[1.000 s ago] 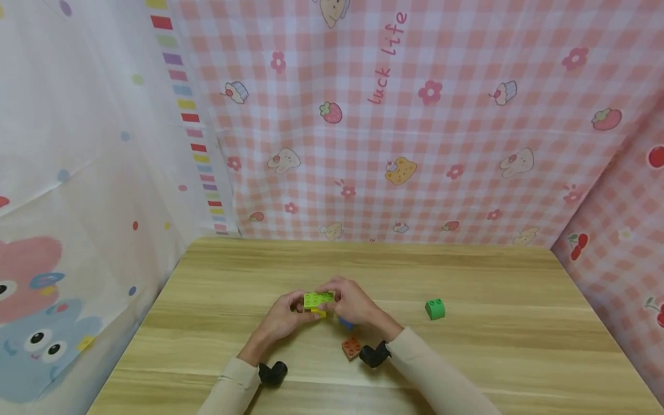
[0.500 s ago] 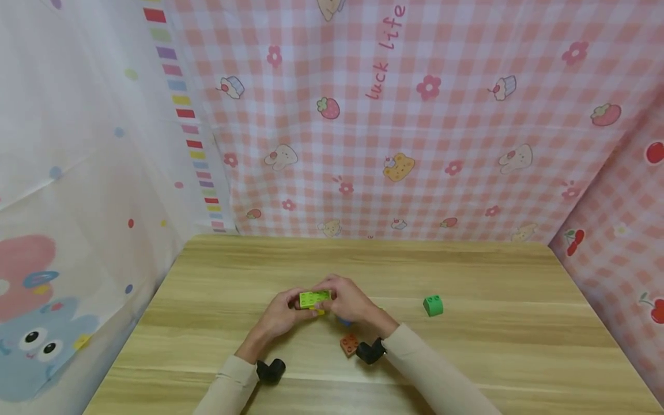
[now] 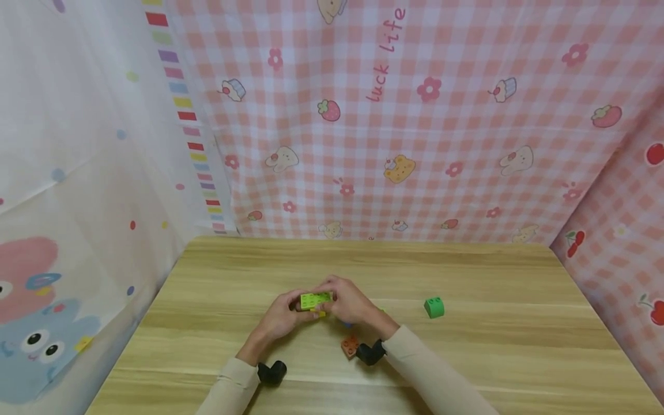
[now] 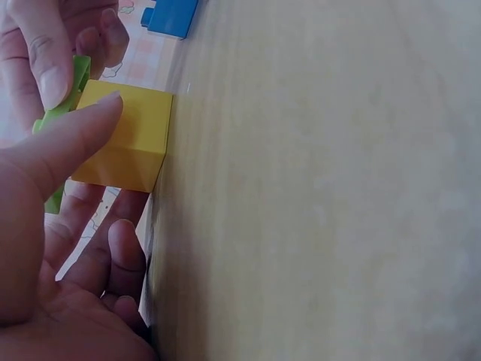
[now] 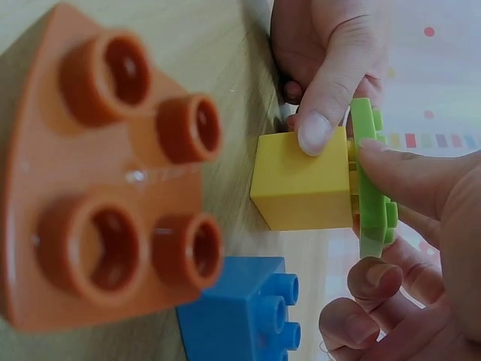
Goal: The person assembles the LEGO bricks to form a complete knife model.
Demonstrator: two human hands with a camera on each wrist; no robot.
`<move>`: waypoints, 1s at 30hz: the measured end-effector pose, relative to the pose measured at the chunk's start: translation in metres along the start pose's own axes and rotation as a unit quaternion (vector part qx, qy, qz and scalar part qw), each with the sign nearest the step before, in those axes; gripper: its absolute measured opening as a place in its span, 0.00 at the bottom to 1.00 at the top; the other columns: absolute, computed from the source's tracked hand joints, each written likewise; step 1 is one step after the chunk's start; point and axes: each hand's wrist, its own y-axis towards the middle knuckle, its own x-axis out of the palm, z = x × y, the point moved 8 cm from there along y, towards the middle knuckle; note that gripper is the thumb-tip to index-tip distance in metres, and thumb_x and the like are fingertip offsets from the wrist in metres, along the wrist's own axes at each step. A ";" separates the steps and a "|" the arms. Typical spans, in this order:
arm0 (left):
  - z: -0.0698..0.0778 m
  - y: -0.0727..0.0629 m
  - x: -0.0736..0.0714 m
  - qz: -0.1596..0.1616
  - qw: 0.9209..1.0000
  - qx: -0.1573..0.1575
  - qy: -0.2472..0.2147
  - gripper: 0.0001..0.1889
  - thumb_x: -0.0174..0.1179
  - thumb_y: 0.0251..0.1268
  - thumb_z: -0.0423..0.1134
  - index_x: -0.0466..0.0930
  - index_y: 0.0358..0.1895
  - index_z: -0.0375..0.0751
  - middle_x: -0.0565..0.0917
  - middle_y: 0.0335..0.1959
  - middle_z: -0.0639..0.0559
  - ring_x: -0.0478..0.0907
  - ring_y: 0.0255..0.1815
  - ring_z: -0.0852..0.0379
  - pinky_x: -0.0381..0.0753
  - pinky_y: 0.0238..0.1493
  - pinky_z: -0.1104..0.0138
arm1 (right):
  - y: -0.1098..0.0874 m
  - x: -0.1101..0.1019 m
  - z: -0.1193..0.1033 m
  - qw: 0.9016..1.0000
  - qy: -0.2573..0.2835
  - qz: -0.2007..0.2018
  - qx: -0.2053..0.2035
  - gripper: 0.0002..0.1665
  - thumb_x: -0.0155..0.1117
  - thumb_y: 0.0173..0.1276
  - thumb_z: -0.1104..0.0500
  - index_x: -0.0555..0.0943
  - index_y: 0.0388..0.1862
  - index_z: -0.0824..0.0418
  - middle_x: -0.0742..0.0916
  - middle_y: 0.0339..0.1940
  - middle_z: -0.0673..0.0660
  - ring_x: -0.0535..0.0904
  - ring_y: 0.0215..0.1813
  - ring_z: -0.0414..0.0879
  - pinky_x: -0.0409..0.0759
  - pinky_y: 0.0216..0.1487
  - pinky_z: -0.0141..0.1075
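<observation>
My left hand (image 3: 282, 316) grips a yellow block (image 4: 129, 135), its thumb lying along the block's side. With thumb and fingers, my right hand (image 3: 349, 301) pinches a flat lime-green building plate (image 5: 368, 180) over the block's studded top. A narrow gap with yellow studs shows between plate and block in the right wrist view. Whether the block touches the table is hard to tell. Below the right hand lies a blue brick (image 5: 239, 312), partly hidden in the head view. An orange-brown four-stud brick (image 3: 350, 346) lies near the right wrist.
A green curved-top brick (image 3: 434, 308) sits farther right on the wooden table (image 3: 493, 357). Beside the right wrist a lime-green bit (image 3: 382, 310) peeks out, mostly covered. Patterned cloths (image 3: 394, 127) hang behind the table and at both sides.
Both hands keep nearly the same hold and place. The head view has shifted slightly, and the lime-green bit beside the right wrist, hidden a second ago, now shows.
</observation>
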 end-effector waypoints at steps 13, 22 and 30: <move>-0.001 0.000 -0.001 0.010 1.000 0.003 0.012 0.17 0.73 0.56 0.40 0.84 0.49 0.49 0.75 0.33 0.52 0.71 0.37 0.55 0.70 0.41 0.65 | -0.001 -0.001 0.001 1.000 -0.007 -0.008 -0.002 0.19 0.69 0.66 0.62 0.84 0.57 0.58 0.82 0.47 0.53 0.72 0.37 0.40 0.73 0.37 0.32; 0.000 0.001 0.000 0.013 1.000 0.008 0.017 0.18 0.73 0.57 0.39 0.84 0.51 0.47 0.77 0.33 0.52 0.71 0.37 0.56 0.70 0.40 0.66 | -0.002 -0.001 0.001 1.000 -0.020 -0.010 -0.001 0.20 0.70 0.66 0.61 0.84 0.57 0.58 0.82 0.49 0.55 0.73 0.38 0.40 0.73 0.38 0.31; 0.001 -0.001 0.000 0.008 1.000 0.008 0.012 0.19 0.73 0.56 0.39 0.83 0.52 0.46 0.77 0.34 0.51 0.71 0.36 0.55 0.70 0.37 0.66 | -0.002 0.000 0.001 0.999 -0.036 -0.009 -0.005 0.20 0.69 0.66 0.60 0.84 0.58 0.58 0.83 0.49 0.54 0.77 0.44 0.42 0.75 0.43 0.32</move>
